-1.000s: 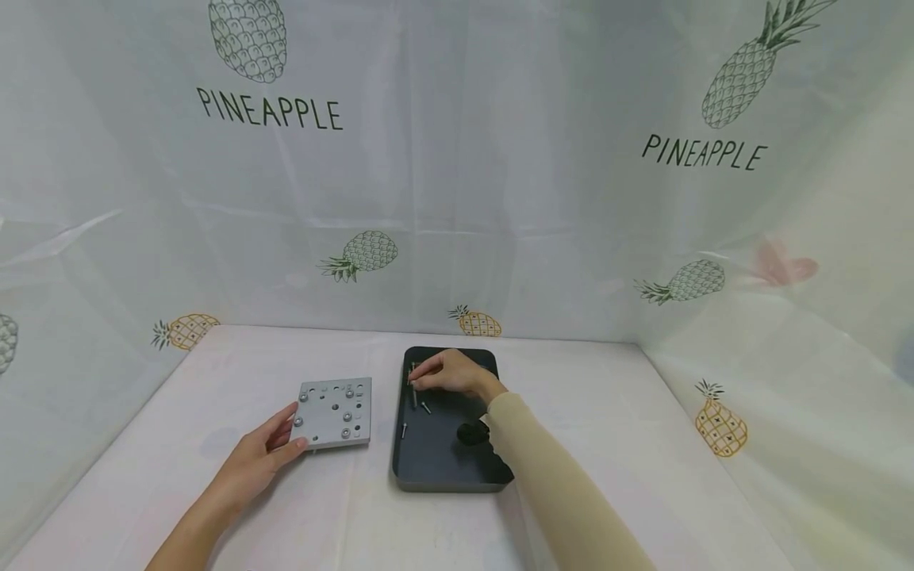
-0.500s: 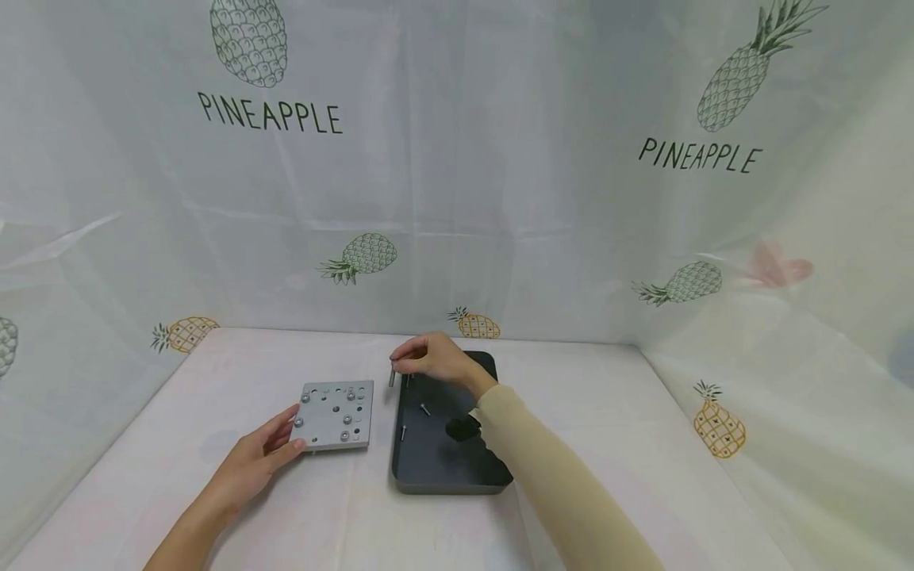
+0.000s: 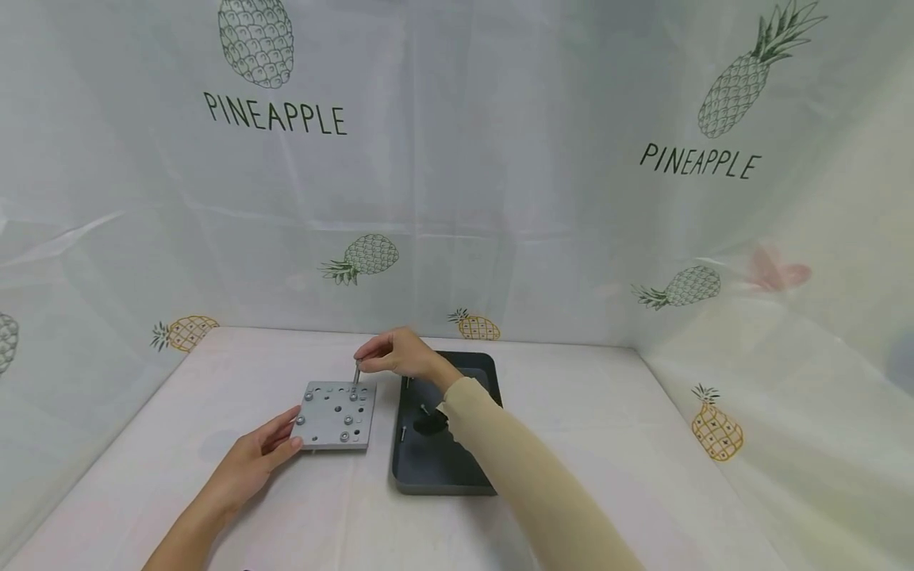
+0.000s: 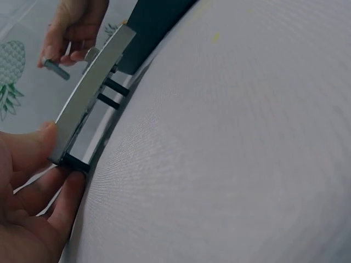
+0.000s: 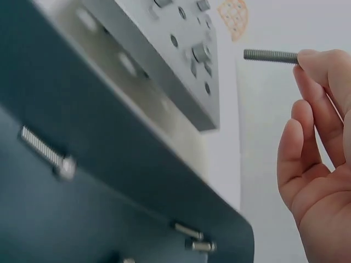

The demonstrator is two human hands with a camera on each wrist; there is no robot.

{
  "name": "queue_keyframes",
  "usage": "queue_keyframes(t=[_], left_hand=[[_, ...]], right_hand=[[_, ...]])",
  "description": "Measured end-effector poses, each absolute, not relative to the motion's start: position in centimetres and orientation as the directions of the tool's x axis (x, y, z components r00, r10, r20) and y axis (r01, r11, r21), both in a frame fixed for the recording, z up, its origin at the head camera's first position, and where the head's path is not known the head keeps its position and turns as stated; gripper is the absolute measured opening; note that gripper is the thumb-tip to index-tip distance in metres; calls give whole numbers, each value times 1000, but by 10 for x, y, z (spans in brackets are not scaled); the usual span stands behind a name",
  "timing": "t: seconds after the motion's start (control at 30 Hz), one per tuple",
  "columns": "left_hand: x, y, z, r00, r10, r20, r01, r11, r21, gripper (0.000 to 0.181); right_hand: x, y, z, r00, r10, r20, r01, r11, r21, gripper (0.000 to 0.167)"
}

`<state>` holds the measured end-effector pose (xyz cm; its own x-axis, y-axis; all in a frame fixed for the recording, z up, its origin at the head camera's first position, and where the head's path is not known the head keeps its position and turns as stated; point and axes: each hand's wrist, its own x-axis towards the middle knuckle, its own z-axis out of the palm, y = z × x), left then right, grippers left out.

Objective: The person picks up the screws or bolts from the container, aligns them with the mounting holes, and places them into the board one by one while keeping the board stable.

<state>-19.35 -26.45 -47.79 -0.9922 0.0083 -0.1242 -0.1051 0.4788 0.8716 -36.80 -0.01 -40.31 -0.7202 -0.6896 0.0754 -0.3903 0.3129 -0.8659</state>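
A flat grey metal plate (image 3: pixel 324 431) with holes and several screw heads on top is on the table, left of the tray. Dark screw shanks (image 4: pixel 114 86) stick out of its underside in the left wrist view. My left hand (image 3: pixel 246 468) holds the plate at its near left corner, thumb on the edge and fingers below. Above the plate's far right part, my right hand (image 3: pixel 403 354) pinches a screw (image 5: pixel 271 56) between thumb and fingertips. Its threaded shank points down toward the plate; the fingers hide its head. In the right wrist view it is clear of the plate.
A dark shallow tray (image 3: pixel 446 473) stands just right of the plate, partly under my right forearm. Several loose screws lie in it, one of them (image 5: pixel 44 148) near the wall. A pineapple-print curtain (image 3: pixel 500 198) hangs behind the table.
My right hand has lifted the screw out of the tray and carried it left, over the plate's far right part. My left hand and the plate have hardly moved.
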Motion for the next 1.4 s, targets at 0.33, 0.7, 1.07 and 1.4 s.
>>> queue_keyframes(t=[0.33, 0.7, 1.07, 1.4], left_hand=[[-193, -264, -476, -990, 5, -138, -120, 466, 877, 73], [-192, -264, -479, -989, 3, -149, -131, 458, 879, 73], [-194, -266, -478, -991, 16, -136, -114, 461, 880, 74], [-193, -265, -479, -991, 5, -134, -116, 467, 877, 72]], right_hand=[[-367, -33, -411, -693, -715, 94, -424, 299, -855, 23], [-366, -52, -415, -691, -718, 81, -442, 332, -833, 19], [-362, -65, -412, -693, -715, 86, -467, 356, -809, 19], [-361, -74, -418, -680, -727, 98, -545, 411, -731, 17]])
